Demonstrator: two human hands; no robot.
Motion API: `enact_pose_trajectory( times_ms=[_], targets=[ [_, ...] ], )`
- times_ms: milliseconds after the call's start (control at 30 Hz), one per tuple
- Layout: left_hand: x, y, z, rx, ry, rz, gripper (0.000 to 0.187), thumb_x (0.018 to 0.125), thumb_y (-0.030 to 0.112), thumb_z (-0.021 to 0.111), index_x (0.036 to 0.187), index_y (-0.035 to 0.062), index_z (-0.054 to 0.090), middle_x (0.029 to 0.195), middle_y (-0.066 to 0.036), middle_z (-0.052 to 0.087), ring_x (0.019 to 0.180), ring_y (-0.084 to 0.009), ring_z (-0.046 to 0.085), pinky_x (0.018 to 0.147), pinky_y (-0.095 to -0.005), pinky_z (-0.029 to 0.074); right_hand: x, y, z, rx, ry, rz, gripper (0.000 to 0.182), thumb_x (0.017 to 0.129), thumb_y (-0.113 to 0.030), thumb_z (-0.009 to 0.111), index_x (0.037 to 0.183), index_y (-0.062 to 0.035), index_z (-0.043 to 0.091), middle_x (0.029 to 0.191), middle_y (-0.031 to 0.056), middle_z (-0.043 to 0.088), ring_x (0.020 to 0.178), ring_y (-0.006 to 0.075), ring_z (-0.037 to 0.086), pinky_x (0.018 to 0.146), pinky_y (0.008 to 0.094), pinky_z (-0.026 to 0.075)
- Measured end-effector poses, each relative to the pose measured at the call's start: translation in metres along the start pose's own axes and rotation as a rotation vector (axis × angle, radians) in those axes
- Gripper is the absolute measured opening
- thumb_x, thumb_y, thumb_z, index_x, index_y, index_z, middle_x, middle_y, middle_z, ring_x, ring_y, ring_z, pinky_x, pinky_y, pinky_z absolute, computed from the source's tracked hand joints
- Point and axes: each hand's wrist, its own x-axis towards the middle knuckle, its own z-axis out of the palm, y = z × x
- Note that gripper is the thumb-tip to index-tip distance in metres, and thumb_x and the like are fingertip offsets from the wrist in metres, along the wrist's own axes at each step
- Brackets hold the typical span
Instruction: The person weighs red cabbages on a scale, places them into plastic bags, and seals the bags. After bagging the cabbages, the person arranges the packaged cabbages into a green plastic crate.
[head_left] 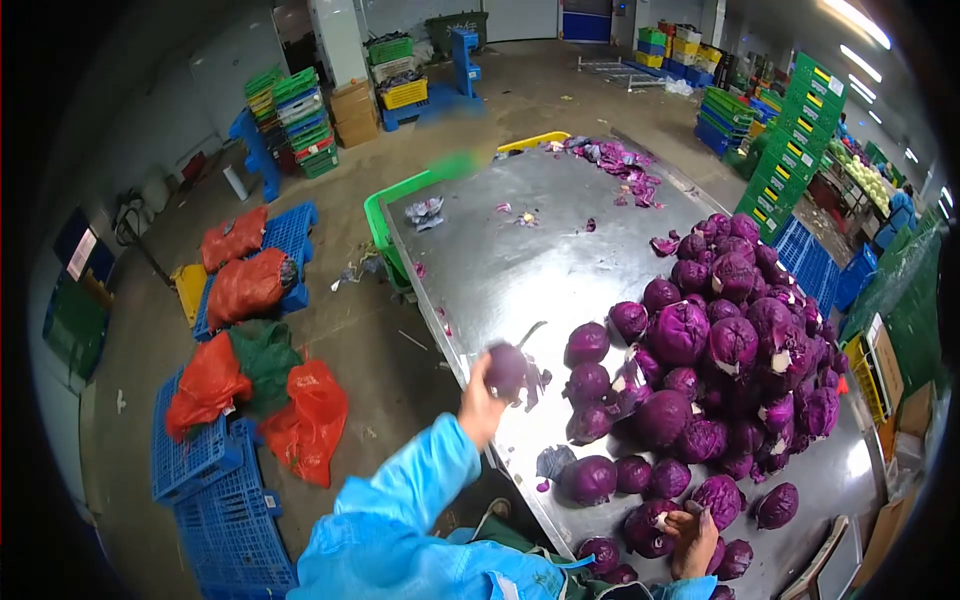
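Observation:
My left hand (pixel 482 408) is closed around a small red cabbage (pixel 507 369), held up over the near left edge of the steel table (pixel 480 250). Dark leaf scraps (pixel 536 384) lie just beside it. At the near side of the table, my right hand (pixel 692 542) has its fingers curled at the pale stem end of another red cabbage (pixel 648 532). More cabbages crowd around that hand, among them a rounder one (pixel 718 497) just above it. A large heap of red cabbages (pixel 735 340) covers the right half of the table.
Purple leaf trimmings (pixel 625 165) lie at the table's far end. A green crate (pixel 378 215) sits against its left side. Blue pallets (pixel 225 510) with red net sacks (pixel 250 285) stand on the floor to the left. Stacked green crates (pixel 800 145) rise behind the heap.

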Motion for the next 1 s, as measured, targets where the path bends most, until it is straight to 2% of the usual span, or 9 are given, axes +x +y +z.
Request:
enact_pose_trajectory(
  times_ms=[100,133,200,267,333,367,433,667,1000],
  targets=[
    [0.111,0.098,0.087,0.006,-0.282,0.075,0.048,0.09,0.046,0.05,0.114,0.0038,0.049,0.109,-0.013,0.057,0.09,-0.0272,0.059,0.077,-0.0409,0.053,-0.002,0.001,0.007,-0.04,0.007,-0.033,0.048,0.091,-0.044,0.048,0.107,0.0005,0.054,0.078,0.0132,0.064,0.068,0.021,0.063,0.061,0.0301,0.05],
    [0.146,0.135,0.127,-0.003,-0.467,0.07,0.062,0.089,0.05,0.049,0.127,0.0019,0.036,0.122,-0.019,0.048,0.098,-0.0323,0.056,0.083,-0.0461,0.05,-0.002,0.004,0.008,-0.05,-0.008,-0.037,0.048,0.091,-0.044,0.048,0.107,0.0005,0.054,0.078,0.0132,0.064,0.068,0.0209,0.063,0.061,0.0301,0.051],
    [0.162,0.193,0.21,0.175,-0.218,0.072,0.096,0.085,0.062,0.044,0.143,0.0119,-0.012,0.141,-0.028,0.018,0.119,-0.0433,0.041,0.1,-0.0547,0.035,-0.004,0.008,0.017,-0.058,-0.01,-0.025,0.044,0.091,-0.041,0.049,0.105,0.0003,0.054,0.078,0.0136,0.065,0.068,0.0207,0.063,0.06,0.0297,0.051],
    [0.184,0.216,0.24,0.17,-0.222,0.188,0.095,0.083,0.068,0.039,0.144,0.0151,-0.012,0.143,-0.029,0.016,0.121,-0.0447,0.04,0.101,-0.0534,0.035,-0.008,0.014,0.027,-0.089,0.025,-0.051,0.043,0.091,-0.04,0.049,0.103,0.0003,0.054,0.078,0.0139,0.065,0.069,0.0212,0.064,0.06,0.0297,0.051],
    [0.197,0.22,0.224,0.23,-0.485,0.195,0.094,0.083,0.071,0.033,0.144,0.0159,-0.011,0.142,-0.029,0.021,0.122,-0.043,0.04,0.101,-0.0523,0.035,-0.014,0.024,0.031,-0.128,0.017,-0.103,0.042,0.091,-0.039,0.05,0.102,0.0005,0.055,0.078,0.0144,0.065,0.069,0.0218,0.064,0.06,0.0299,0.052],
    [0.2,0.213,0.211,0.271,-0.499,0.21,0.091,0.083,0.072,0.03,0.145,0.0155,-0.004,0.137,-0.025,0.035,0.12,-0.0389,0.044,0.098,-0.0503,0.038,-0.017,0.029,0.032,-0.111,0.027,-0.073,0.042,0.09,-0.039,0.051,0.102,0.0016,0.055,0.078,0.0146,0.065,0.069,0.0217,0.064,0.061,0.0298,0.052],
    [0.207,0.198,0.17,0.439,-0.395,0.186,0.078,0.086,0.068,0.034,0.139,0.0121,0.025,0.123,-0.016,0.053,0.11,-0.0298,0.053,0.089,-0.0433,0.044,-0.026,0.038,0.032,-0.131,0.027,-0.049,0.039,0.091,-0.033,0.051,0.103,0.0041,0.055,0.079,0.0157,0.065,0.069,0.0214,0.064,0.06,0.0297,0.052],
    [0.22,0.149,0.058,0.5,-0.004,0.07,0.049,0.089,0.044,0.052,0.124,0.0105,0.045,0.103,-0.007,0.062,0.085,-0.0206,0.061,0.067,-0.0334,0.047,-0.032,0.043,0.024,-0.158,0.06,0.004,0.032,0.092,-0.024,0.05,0.103,0.005,0.055,0.079,0.0157,0.065,0.068,0.02,0.063,0.06,0.028,0.05],
    [0.17,0.102,0.089,0.872,-0.088,0.146,0.036,0.09,0.033,0.056,0.116,0.01,0.053,0.101,-0.005,0.063,0.084,-0.0152,0.061,0.07,-0.0291,0.045,-0.024,0.036,0.023,-0.209,0.008,0.06,0.026,0.092,-0.022,0.049,0.101,0.0013,0.057,0.078,0.0129,0.065,0.062,0.0164,0.061,0.055,0.027,0.048]
  ],
)
